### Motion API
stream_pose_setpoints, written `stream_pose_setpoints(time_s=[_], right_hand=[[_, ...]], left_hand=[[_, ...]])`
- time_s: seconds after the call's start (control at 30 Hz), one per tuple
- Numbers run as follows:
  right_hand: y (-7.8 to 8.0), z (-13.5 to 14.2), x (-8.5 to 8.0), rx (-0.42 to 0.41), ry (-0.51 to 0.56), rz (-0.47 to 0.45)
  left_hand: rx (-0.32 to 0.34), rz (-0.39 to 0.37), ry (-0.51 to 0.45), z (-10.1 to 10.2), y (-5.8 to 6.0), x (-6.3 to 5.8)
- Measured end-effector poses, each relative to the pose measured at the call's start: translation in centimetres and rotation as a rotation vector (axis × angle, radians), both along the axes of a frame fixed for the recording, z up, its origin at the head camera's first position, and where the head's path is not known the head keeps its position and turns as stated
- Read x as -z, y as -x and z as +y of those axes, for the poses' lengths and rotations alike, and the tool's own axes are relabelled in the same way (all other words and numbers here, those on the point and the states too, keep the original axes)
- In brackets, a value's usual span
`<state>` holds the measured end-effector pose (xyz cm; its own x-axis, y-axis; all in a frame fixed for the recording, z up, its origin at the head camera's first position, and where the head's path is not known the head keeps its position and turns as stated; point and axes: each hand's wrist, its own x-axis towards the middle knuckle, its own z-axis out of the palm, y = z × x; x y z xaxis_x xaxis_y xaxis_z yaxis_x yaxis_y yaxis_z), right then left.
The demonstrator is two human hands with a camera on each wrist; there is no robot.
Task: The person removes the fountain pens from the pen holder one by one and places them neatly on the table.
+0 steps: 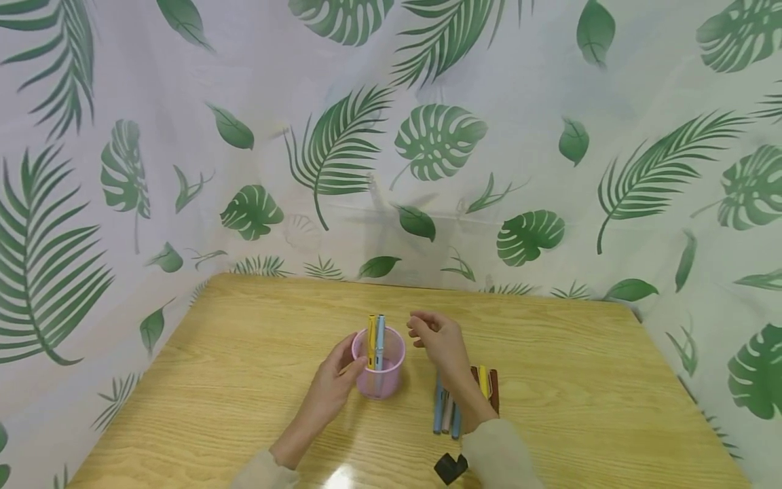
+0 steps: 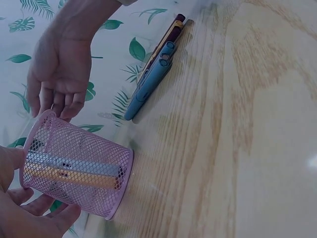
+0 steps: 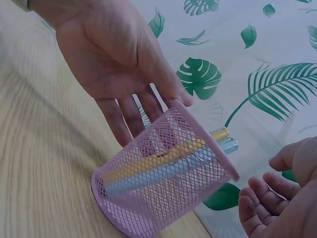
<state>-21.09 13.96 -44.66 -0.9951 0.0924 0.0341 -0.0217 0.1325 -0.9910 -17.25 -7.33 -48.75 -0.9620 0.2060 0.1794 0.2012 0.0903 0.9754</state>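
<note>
A pink mesh pen cup (image 1: 391, 380) stands on the table with a yellow pen (image 1: 371, 343) and a light blue pen (image 1: 381, 343) upright in it. My left hand (image 1: 330, 387) holds the cup from its left side, thumb at the rim and fingers round the mesh, as the right wrist view shows. Just right of the rim hovers my right hand (image 1: 441, 339), fingers loosely bent and nothing in them. Beneath the right forearm lie several pens, among them a blue pen (image 1: 438, 407), a yellow pen (image 1: 484, 382) and a dark brown pen (image 1: 494, 390); the forearm hides part of them.
The wooden table (image 1: 256, 339) meets a white leaf-print curtain (image 1: 366, 224) at its back and sides. A small black object (image 1: 451, 468) shows beside the right sleeve (image 1: 501, 451).
</note>
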Motion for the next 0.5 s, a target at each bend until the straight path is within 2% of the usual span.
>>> stream_pose_setpoints(time_s=[0.2, 0.5], right_hand=[[0.7, -1.8, 0.1, -0.016, -0.023, -0.005], [0.9, -3.0, 0.4, -0.051, -0.039, -0.008]], left_hand=[[0.008, 0.004, -0.008, -0.1, 0.0, 0.0], [0.0, 0.002, 0.01, -0.1, 0.0, 0.1]])
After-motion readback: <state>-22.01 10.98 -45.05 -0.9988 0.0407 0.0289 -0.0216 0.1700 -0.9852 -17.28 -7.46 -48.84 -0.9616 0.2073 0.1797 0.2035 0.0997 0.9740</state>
